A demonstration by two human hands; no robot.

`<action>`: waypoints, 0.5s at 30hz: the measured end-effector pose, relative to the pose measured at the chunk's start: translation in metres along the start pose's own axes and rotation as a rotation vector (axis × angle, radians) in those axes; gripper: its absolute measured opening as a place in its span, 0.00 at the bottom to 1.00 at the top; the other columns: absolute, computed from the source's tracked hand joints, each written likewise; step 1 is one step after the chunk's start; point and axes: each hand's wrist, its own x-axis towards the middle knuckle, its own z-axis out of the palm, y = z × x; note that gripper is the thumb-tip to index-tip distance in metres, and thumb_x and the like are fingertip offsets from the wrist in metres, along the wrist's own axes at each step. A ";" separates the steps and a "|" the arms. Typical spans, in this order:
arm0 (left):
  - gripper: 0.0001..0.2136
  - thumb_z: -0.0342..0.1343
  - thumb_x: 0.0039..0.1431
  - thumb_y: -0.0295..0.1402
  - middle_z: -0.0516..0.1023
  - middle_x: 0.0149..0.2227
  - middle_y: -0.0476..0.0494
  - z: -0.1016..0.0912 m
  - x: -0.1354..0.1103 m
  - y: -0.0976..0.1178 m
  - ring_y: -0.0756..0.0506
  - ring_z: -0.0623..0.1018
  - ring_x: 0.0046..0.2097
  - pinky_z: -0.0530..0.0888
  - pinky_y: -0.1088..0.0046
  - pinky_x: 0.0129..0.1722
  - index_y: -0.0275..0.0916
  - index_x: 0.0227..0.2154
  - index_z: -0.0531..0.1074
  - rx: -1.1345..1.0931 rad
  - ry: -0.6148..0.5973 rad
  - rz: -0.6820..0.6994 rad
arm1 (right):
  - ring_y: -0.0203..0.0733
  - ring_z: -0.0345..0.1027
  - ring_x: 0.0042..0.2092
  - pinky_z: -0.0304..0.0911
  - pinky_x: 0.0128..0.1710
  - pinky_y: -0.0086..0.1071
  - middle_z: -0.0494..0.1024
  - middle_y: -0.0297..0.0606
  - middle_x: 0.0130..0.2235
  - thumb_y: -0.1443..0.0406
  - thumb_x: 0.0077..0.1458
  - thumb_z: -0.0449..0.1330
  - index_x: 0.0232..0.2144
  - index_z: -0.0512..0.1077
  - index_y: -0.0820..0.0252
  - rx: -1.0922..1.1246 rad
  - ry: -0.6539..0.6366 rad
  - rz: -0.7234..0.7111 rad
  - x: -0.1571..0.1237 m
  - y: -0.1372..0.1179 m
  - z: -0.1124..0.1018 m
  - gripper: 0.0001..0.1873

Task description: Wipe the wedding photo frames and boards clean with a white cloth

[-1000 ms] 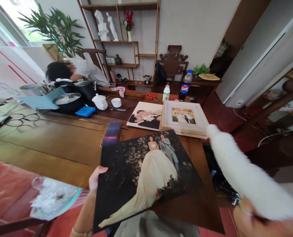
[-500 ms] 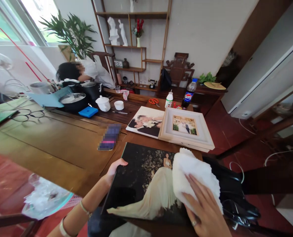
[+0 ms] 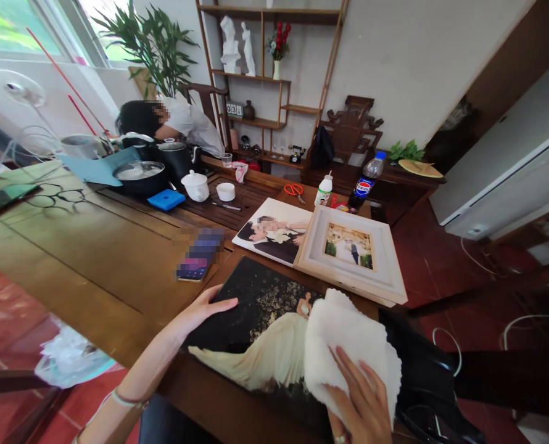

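Note:
A dark photo panel (image 3: 251,320) showing a figure in a long pale gown lies at the near edge of the table. My left hand (image 3: 210,308) grips its left edge, thumb on the top face and the other fingers mostly hidden. Under my right hand (image 3: 360,391) is a thick white cloth (image 3: 348,339), held against the panel's right part with the fingers laid over it. The cloth hides that side of the picture. Just beyond are a lighter photo panel (image 3: 274,231) and a white-framed picture (image 3: 390,265), touching or nearly touching each other.
A phone (image 3: 200,254) lies left of the panel on the wooden table (image 3: 117,265). Farther back are a blue block (image 3: 166,199), a lidded white pot (image 3: 195,185), orange-handled scissors (image 3: 293,190), a white bottle (image 3: 323,190) and a cola bottle (image 3: 367,179). Another person (image 3: 186,123) leans at the far side.
The panel looks lower and flatter, its near edge shifted away from my lap. My right hand and the cloth have moved slightly left and down in view. The camera has turned a little.

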 end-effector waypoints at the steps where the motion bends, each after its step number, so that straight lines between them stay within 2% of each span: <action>1: 0.20 0.68 0.34 0.33 0.81 0.36 0.45 0.001 0.002 -0.001 0.41 0.79 0.38 0.76 0.68 0.38 0.38 0.36 0.75 0.026 -0.074 -0.001 | 0.52 0.60 0.56 0.56 0.51 0.50 0.68 0.45 0.55 0.72 0.50 0.51 0.37 0.71 0.55 -0.007 -0.009 0.000 0.000 -0.001 0.001 0.15; 3: 0.27 0.69 0.33 0.33 0.80 0.39 0.44 0.001 0.009 -0.006 0.41 0.79 0.40 0.75 0.67 0.42 0.36 0.41 0.72 0.058 -0.197 0.083 | 0.53 0.60 0.56 0.53 0.54 0.53 0.67 0.45 0.56 0.72 0.50 0.51 0.38 0.71 0.56 -0.013 -0.019 0.013 0.000 -0.002 0.002 0.15; 5: 0.29 0.69 0.35 0.35 0.79 0.40 0.42 -0.001 0.016 -0.013 0.41 0.78 0.40 0.75 0.66 0.42 0.35 0.44 0.70 0.117 -0.251 0.139 | 0.54 0.59 0.57 0.52 0.55 0.54 0.65 0.45 0.57 0.72 0.50 0.51 0.40 0.71 0.56 -0.004 -0.029 0.041 0.000 -0.004 0.003 0.15; 12: 0.26 0.65 0.40 0.43 0.78 0.42 0.40 -0.015 0.030 -0.031 0.39 0.77 0.44 0.73 0.64 0.45 0.36 0.42 0.67 0.426 -0.233 0.286 | 0.54 0.56 0.59 0.53 0.55 0.55 0.61 0.47 0.59 0.72 0.51 0.52 0.39 0.69 0.58 -0.007 -0.035 0.104 0.001 -0.014 0.004 0.12; 15: 0.27 0.64 0.41 0.44 0.77 0.42 0.41 -0.018 0.032 -0.037 0.39 0.77 0.45 0.72 0.63 0.46 0.37 0.43 0.65 0.470 -0.210 0.333 | 0.54 0.55 0.59 0.54 0.54 0.55 0.63 0.49 0.58 0.74 0.51 0.52 0.39 0.68 0.60 -0.010 -0.033 0.114 0.002 -0.016 0.003 0.13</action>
